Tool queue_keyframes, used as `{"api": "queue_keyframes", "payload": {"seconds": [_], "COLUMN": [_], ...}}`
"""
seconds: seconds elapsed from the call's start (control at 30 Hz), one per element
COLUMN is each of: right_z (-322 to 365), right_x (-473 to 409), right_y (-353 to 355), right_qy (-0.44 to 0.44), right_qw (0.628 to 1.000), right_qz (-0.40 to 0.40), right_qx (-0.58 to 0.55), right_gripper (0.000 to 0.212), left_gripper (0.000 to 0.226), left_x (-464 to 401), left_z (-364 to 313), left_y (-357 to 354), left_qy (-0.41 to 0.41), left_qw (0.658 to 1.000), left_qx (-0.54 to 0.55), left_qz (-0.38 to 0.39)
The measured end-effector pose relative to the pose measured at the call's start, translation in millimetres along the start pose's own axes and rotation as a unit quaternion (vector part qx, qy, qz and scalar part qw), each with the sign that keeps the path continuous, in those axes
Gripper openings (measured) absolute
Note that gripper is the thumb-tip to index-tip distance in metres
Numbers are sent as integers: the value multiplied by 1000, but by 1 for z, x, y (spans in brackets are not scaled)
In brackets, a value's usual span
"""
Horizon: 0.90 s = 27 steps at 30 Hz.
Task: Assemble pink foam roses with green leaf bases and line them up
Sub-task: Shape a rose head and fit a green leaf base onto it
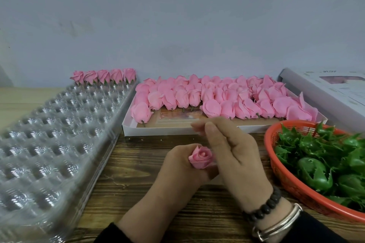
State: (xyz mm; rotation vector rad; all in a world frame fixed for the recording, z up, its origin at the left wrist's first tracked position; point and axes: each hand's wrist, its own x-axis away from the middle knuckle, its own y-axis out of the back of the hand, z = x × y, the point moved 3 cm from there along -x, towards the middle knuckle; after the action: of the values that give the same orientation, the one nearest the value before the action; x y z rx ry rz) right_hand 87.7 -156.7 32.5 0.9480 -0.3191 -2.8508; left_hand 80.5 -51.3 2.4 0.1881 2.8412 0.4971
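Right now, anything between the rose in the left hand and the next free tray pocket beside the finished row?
Nothing visible. The rose in the left hand has bare tabletop and empty pockets of the clear tray up to the finished row.

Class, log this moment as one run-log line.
left hand: holds rose | right hand: open, beside rose | tray: five roses

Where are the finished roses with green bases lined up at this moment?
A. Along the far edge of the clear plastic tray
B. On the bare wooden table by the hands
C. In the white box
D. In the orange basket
A: five finished roses stand in a row at the far end of the clear plastic tray; the orange basket holds only green leaf bases.
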Motion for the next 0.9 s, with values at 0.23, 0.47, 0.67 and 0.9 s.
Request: {"api": "queue_keyframes", "payload": {"seconds": [0.23, 0.47, 0.67, 0.9], "right_z": [0, -9, -17, -6], "right_x": [4, 4, 1, 1], "right_y": [-16, -14, -9, -3], "right_qy": [15, -94, -141, -67], "right_qw": [995, 980, 962, 986], "right_qz": [70, 154, 229, 152], "right_qx": [70, 85, 48, 19], "right_gripper": [38, 50, 69, 52], "left_gripper": [30, 14, 10, 5], "left_x": [0, 3, 4, 2], "left_z": [-12, -6, -12, -7], "left_y": [-9, -2, 1, 4], "left_qy": [-102, -99, -133, -89], "left_qw": [994, 995, 990, 994], "left_qx": [29, 17, 30, 39], "left_qz": [-41, -23, -41, -43]}}
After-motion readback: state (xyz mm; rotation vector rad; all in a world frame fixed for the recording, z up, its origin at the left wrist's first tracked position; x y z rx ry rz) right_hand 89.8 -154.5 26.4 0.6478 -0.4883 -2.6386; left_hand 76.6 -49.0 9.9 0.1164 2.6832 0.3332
